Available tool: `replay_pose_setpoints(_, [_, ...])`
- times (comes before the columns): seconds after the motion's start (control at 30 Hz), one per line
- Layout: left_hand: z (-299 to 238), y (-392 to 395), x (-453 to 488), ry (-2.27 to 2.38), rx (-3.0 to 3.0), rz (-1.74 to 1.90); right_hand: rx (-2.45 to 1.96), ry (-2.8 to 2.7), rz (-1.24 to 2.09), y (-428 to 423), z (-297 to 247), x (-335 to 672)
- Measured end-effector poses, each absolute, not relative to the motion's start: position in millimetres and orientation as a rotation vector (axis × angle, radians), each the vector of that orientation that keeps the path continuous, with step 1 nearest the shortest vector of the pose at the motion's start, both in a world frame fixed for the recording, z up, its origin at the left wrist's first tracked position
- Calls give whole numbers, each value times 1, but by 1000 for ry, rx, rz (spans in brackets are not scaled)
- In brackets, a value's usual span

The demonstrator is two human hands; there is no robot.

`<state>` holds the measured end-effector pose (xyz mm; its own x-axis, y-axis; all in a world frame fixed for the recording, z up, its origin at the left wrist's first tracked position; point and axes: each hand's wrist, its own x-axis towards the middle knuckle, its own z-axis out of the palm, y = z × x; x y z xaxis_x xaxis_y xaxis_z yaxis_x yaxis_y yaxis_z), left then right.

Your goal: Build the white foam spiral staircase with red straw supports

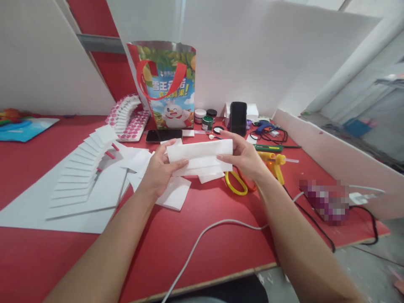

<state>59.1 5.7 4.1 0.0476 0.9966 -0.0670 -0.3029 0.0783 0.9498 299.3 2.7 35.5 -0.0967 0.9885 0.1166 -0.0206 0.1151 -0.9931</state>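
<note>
Red worktop (221,252), with a bag (173,107) set upon it. In front of the bag, paper (200,150) is held raised, its long axis spanning from left hand (158,170) to right hand (245,159); one end is pinched by each, neither being nearer.

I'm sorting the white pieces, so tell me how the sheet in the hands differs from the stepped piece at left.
The white sheet is held up between the left hand and right hand; the stepped piece rests on a white board.
The white sheet looks creased lengthwise; the stepped piece has many narrow treads in a curve.
The stepped piece looks larger than the white sheet.
Both are white.
</note>
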Motion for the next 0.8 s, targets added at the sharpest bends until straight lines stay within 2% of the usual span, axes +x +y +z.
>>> replay_pose_setpoints(0.23, [11, 1, 60, 933, 908, 1053, -1068, -1193, 1515, 2, 33, 301])
replay_pose_setpoints(0.57, [7, 0, 61, 946, 989, 1053, -1070, -1322, 1625, -4, 41, 304])
replay_pose_setpoints(0.8, [6, -1, 59, 838, 1016, 1070, -1040, -1261, 1588, -2, 41, 311])
